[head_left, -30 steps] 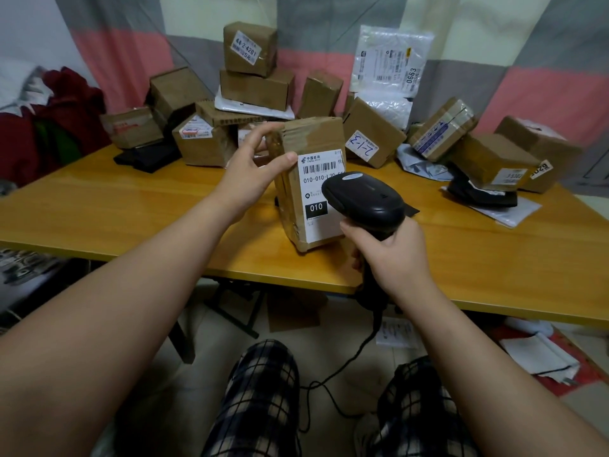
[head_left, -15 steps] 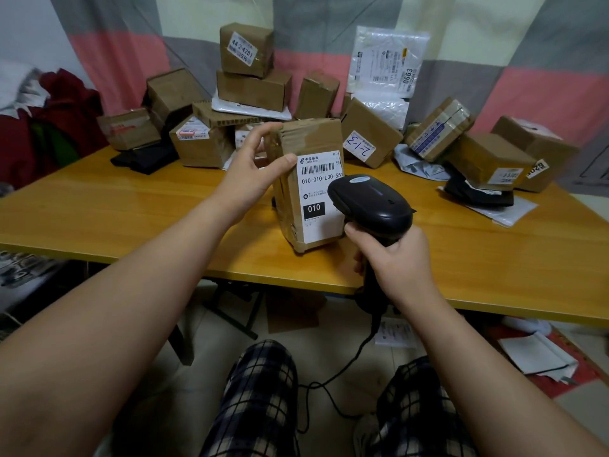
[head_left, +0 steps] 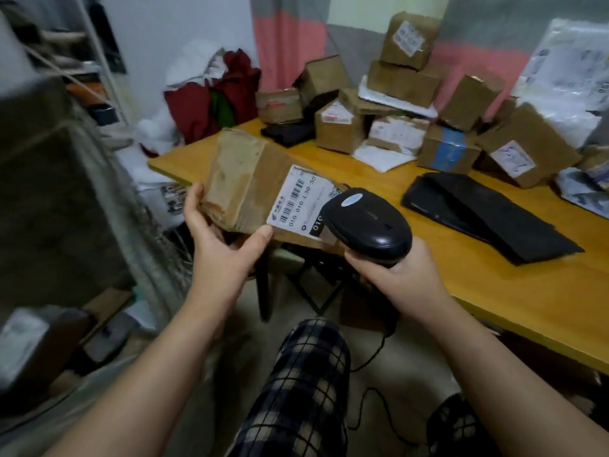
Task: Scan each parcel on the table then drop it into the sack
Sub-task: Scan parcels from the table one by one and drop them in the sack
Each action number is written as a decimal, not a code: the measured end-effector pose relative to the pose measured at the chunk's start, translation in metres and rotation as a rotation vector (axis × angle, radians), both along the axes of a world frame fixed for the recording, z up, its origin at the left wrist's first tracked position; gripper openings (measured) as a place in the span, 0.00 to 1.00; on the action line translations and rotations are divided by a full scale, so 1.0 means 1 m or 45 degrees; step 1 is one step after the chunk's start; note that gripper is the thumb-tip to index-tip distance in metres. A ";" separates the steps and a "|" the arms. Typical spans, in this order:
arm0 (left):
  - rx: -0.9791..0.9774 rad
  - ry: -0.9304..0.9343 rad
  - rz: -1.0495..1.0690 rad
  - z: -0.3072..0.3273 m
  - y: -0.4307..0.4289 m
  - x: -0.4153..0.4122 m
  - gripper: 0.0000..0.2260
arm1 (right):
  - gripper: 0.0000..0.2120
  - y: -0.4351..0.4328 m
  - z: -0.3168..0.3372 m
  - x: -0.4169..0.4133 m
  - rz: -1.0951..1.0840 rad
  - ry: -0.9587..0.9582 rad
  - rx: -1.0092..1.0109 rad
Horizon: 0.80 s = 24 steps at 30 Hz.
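My left hand (head_left: 224, 239) grips a brown cardboard parcel (head_left: 244, 183) with a white barcode label, tipped on its side in the air past the table's left front corner. In my right hand (head_left: 392, 275) I hold a black corded barcode scanner (head_left: 365, 222), its head right against the parcel's label. A pale woven sack (head_left: 108, 199) hangs at the left; its mouth is blurred. Several other brown parcels (head_left: 408, 77) are piled at the back of the wooden table (head_left: 494, 278).
A flat black bag (head_left: 487, 212) lies on the table to the right of the scanner. White plastic mailers (head_left: 570, 77) lean at the far right. Red and white cloth (head_left: 214, 97) is heaped beyond the table's left end. The scanner cable trails over the floor by my knees.
The view has swung left. My left hand has lifted the parcel off the table and carried it left, tipped onto its side. The scanner has followed it.
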<state>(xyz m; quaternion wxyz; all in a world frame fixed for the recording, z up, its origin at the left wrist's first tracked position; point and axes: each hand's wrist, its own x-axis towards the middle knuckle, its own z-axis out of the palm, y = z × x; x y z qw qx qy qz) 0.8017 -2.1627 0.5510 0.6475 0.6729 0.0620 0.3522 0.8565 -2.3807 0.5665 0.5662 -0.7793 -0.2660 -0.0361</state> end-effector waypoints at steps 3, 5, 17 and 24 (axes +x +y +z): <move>0.018 0.053 0.253 -0.015 0.034 -0.040 0.42 | 0.16 0.055 -0.010 -0.001 0.175 0.068 -0.123; 0.043 0.103 0.399 -0.027 0.055 -0.064 0.42 | 0.20 0.091 -0.021 -0.002 0.253 0.092 -0.217; 0.107 0.459 1.073 -0.100 0.165 -0.126 0.46 | 0.10 0.238 -0.112 -0.002 0.460 0.125 -0.486; -0.334 0.595 0.833 -0.130 0.200 -0.078 0.43 | 0.19 0.255 -0.142 0.000 0.292 0.406 -0.263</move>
